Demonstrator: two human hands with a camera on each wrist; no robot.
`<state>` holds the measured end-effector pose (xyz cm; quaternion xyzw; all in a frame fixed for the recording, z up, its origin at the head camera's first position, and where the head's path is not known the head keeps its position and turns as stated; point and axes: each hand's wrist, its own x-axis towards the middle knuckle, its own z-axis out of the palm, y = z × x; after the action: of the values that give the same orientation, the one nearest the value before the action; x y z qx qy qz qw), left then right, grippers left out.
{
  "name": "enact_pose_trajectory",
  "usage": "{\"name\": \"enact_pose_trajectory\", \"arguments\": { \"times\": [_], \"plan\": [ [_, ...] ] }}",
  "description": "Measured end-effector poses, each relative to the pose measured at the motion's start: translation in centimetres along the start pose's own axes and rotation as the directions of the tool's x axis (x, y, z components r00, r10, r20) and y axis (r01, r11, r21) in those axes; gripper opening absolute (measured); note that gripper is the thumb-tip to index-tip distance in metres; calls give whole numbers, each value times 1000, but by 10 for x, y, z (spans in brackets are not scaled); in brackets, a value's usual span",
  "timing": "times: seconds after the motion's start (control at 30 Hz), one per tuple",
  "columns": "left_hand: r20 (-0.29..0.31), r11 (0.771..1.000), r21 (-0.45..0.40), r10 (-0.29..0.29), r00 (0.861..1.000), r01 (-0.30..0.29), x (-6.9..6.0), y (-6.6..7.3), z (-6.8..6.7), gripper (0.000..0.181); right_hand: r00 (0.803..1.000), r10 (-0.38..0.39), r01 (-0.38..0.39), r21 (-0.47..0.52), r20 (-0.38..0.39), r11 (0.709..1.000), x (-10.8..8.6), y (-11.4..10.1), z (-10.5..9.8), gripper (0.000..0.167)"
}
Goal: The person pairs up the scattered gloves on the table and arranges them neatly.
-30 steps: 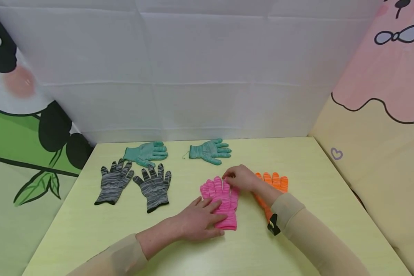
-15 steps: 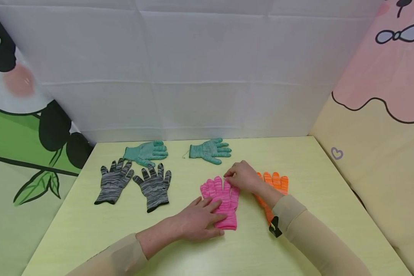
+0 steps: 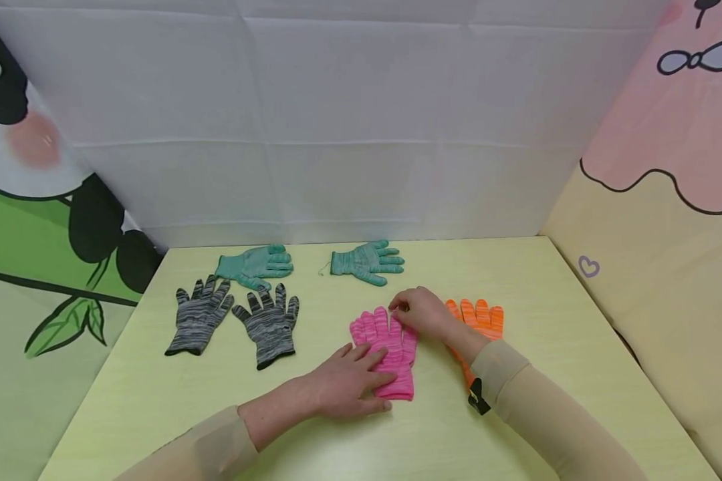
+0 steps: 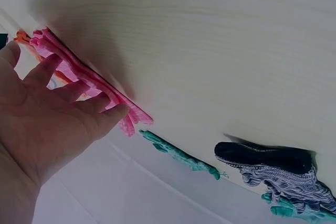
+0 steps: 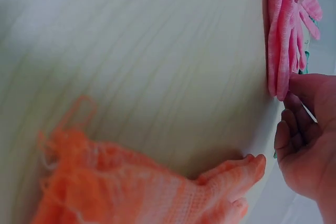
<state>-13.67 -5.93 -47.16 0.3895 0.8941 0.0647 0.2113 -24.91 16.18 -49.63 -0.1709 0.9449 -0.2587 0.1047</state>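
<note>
A pink knit glove [image 3: 398, 355] lies on the table, its fingers toward the back and its cuff toward the front. Two pink layers show along its side in the right wrist view. My left hand [image 3: 350, 384] rests with spread, straight fingers on its left part. My right hand [image 3: 426, 312] pinches a fingertip of the pink glove [image 5: 283, 35] between thumb and index finger, at its upper right. Partly hidden under my right forearm is an orange glove [image 3: 485, 321]; its frayed cuff shows in the right wrist view.
Two grey-black striped gloves, one farther left [image 3: 198, 319] and one nearer the middle [image 3: 269, 329], lie on the left of the pale table [image 3: 337, 454]. Behind them are a left green glove [image 3: 255, 265] and a right green glove [image 3: 368, 263]. A white cloth backdrop [image 3: 349, 133] borders the far edge.
My right hand shifts very slightly at the pink glove's fingertip, up and then back. My left hand and the gloves stay in place.
</note>
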Motion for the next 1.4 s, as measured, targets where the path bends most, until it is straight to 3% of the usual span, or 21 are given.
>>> {"name": "enact_pose_trajectory", "arguments": {
  "times": [0.17,0.33,0.6,0.87,1.13,1.27,1.4],
  "plan": [
    [-1,1000,10,-2,1000,2,1,1,0,65,1000,-4,3,-38,-22,999,1,0,-1,15],
    [5,1000,18,-5,1000,5,1,1,0,64,999,-11,11,-2,-42,1000,4,-4,-4,18],
    [6,1000,15,-5,1000,5,1,0,1,64,999,27,-27,14,27,1000,12,-16,-4,23],
    [6,1000,21,-6,1000,6,1,-1,2,65,995,73,-82,150,62,985,11,-20,-4,19],
    [15,1000,7,-12,1000,12,0,0,1,64,996,72,-82,203,55,976,11,-20,-4,13],
    [16,1000,7,-9,1000,9,0,0,1,64,996,73,-82,199,52,977,12,-19,-2,11],
    [14,1000,11,-5,1000,5,0,-1,1,64,997,77,-80,116,26,990,12,-17,2,13]
  ]
}}
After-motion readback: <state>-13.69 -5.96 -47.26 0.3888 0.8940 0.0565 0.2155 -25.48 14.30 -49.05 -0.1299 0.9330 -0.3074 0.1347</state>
